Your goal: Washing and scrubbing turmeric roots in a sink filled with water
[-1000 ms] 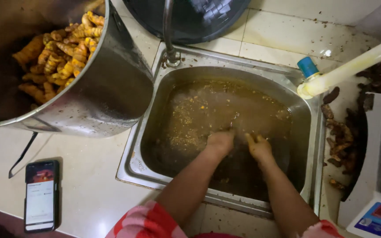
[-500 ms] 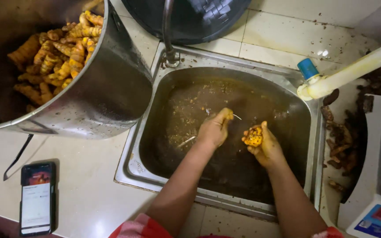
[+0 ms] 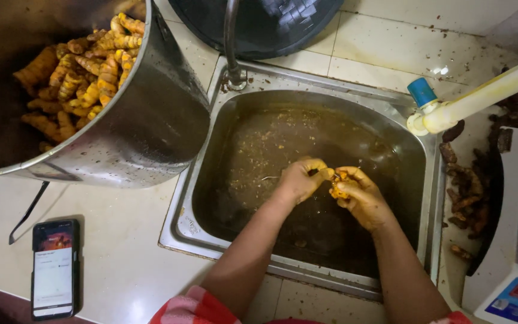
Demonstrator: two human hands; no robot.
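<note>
On tiled counter, steel sink (image 3: 433,198), muddy water (image 3: 283,150), phone (image 3: 55,267)

A phone (image 3: 55,268) lies on the counter near its lower left corner; its upright rectangular screen is lit, white below and dark orange above.

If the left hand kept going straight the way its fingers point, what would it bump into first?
The left hand points right, toward the right hand, which holds a small orange root piece. It would most likely meet that piece and the fingers around it almost at once. They look nearly touching, though depth is hard to judge.
</note>
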